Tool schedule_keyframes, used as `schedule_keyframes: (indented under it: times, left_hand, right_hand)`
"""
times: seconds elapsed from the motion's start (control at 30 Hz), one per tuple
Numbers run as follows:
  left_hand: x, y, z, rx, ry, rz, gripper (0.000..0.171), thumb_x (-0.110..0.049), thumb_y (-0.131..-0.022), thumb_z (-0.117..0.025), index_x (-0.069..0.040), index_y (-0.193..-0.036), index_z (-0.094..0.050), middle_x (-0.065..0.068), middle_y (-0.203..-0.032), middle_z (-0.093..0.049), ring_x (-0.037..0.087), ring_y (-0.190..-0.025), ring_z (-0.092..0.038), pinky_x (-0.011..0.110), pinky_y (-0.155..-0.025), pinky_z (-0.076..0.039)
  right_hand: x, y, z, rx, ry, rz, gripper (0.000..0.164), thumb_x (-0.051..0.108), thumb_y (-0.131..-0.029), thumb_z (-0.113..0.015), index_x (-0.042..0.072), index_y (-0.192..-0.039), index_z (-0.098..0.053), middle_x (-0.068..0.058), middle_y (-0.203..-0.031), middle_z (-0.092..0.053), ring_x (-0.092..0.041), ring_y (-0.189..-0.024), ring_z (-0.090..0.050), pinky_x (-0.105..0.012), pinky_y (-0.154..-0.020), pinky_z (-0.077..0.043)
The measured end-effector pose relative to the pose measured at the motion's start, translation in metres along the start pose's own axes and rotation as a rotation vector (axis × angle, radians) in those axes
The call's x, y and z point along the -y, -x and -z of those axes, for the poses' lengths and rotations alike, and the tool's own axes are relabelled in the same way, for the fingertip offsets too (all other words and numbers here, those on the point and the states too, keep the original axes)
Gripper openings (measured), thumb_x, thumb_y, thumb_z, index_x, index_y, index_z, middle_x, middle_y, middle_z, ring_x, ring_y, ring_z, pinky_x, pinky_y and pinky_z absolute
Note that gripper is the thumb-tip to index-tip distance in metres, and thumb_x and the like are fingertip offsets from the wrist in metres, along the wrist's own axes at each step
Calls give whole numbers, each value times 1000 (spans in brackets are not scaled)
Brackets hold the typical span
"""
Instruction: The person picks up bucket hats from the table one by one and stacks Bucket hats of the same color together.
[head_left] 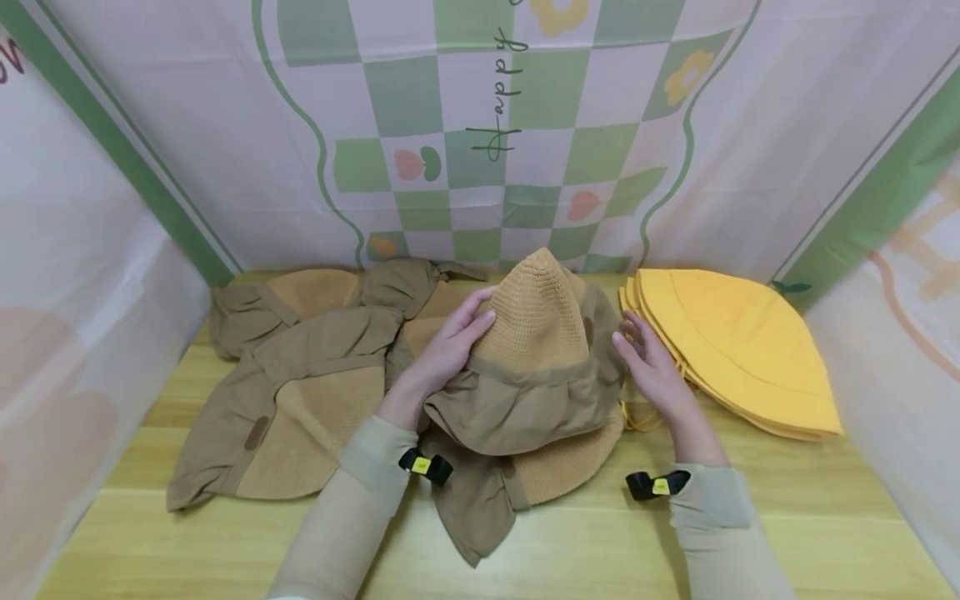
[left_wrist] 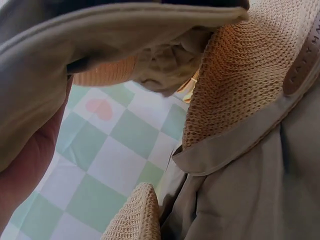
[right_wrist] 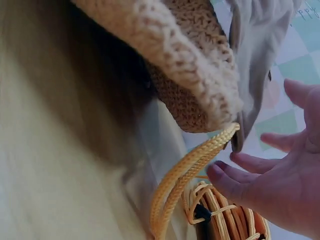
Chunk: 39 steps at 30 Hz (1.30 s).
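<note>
Steady the pointed tan-knit, brown-cloth-brimmed hat (head_left: pixel 534 358) with the left hand (head_left: pixel 452 340), touching at nine o'clock. Add the right hand (head_left: pixel 657 377), spread and empty at three, for even support.

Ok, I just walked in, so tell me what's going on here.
A person is handling a tan-and-brown hat, its woven crown pointing up, on a wooden table. The left hand touches the crown's side; the right hand is open nearby, holding nothing. More brown hats lie under this hat and to its left, and stacked yellow hats lie to its right.
</note>
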<state>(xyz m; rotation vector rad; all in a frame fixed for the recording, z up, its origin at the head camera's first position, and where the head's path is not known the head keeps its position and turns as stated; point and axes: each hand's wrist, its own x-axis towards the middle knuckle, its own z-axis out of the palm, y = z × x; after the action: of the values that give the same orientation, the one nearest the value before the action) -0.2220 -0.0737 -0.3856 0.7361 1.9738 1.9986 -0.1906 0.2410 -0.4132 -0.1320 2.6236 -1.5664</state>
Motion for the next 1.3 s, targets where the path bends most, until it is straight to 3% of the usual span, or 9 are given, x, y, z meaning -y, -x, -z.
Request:
schedule_keyframes:
  times: [0.13, 0.53, 0.67, 0.77, 0.87, 0.93, 1.03, 1.2, 1.3]
  left_hand:
    - [1, 1, 3, 33, 2, 14, 41, -19, -109, -38, -12, -149, -41, 24, -135, -58, 12, -106, -62, 27, -93, -47]
    - [4, 2, 7, 164, -49, 40, 41, -21, -109, -39, -16, -150, -43, 11, -148, -50, 20, -125, -55, 31, -103, -45]
    - [4, 3, 9, 166, -73, 54, 43, -22, -109, -40, -15, -151, -41, 11, -151, -47, 24, -132, -50, 37, -109, -41]
    - [4, 3, 14, 148, -123, 46, 43, -22, -109, -41, -15, -151, -42, 10, -152, -46, 24, -136, -47, 40, -113, -39]
    - [4, 4, 22, 103, -183, 26, 41, -21, -109, -42, -13, -149, -44, 10, -148, -50, 24, -132, -50, 38, -110, -41]
    - [3, 5, 28, 72, -213, 13, 40, -19, -108, -43, -12, -148, -46, 11, -145, -53, 23, -129, -53, 35, -106, -43]
    - [0, 8, 38, 37, -257, 0, 40, -18, -108, -44, -11, -147, -48, 13, -141, -57, 22, -123, -57, 31, -101, -46]
    - [-10, 14, 53, -20, -359, 4, 39, -20, -107, -47, -13, -145, -51, 16, -127, -65, 23, -111, -63, 32, -93, -49]
    - [-17, 19, 62, -65, -481, 13, 38, -22, -106, -49, -15, -143, -53, 14, -119, -69, 22, -103, -64, 33, -89, -49]
  right_hand:
    - [3, 0, 1, -48, -3, 69, 71, 39, -107, -42, 12, -162, -5, -24, -166, -10, -47, -153, -10, -66, -119, -16]
    - [13, -2, -4, -54, 31, 229, 67, 27, -108, -42, 19, -162, -3, -15, -169, -9, -37, -156, -7, -62, -121, -14]
    - [9, -4, -7, -56, 84, 249, 66, 28, -109, -41, 18, -162, -4, -23, -165, -19, -41, -154, -13, -59, -122, -14]
    - [6, -5, -9, -87, 176, 275, 67, 27, -107, -46, 11, -162, -11, -30, -152, -34, -44, -144, -30, -58, -116, -26]
    - [5, -4, -9, -169, 273, 304, 62, 24, -103, -56, 5, -156, -30, -29, -134, -47, -32, -114, -46, -40, -93, -39]
    - [6, -3, -7, -233, 299, 327, 54, 20, -100, -62, 2, -148, -45, -26, -121, -53, -20, -97, -44, -29, -80, -35]
    - [10, 0, -6, -316, 284, 351, 40, 13, -96, -68, -1, -133, -59, -20, -110, -58, -7, -86, -41, -19, -70, -33]
    - [18, 2, -7, -367, 235, 409, 31, 5, -91, -72, -1, -121, -66, -11, -100, -59, 2, -80, -42, -14, -67, -34]
    - [20, 2, -9, -357, 232, 446, 31, 0, -89, -72, 1, -119, -68, -10, -100, -61, 1, -79, -43, -13, -66, -36]
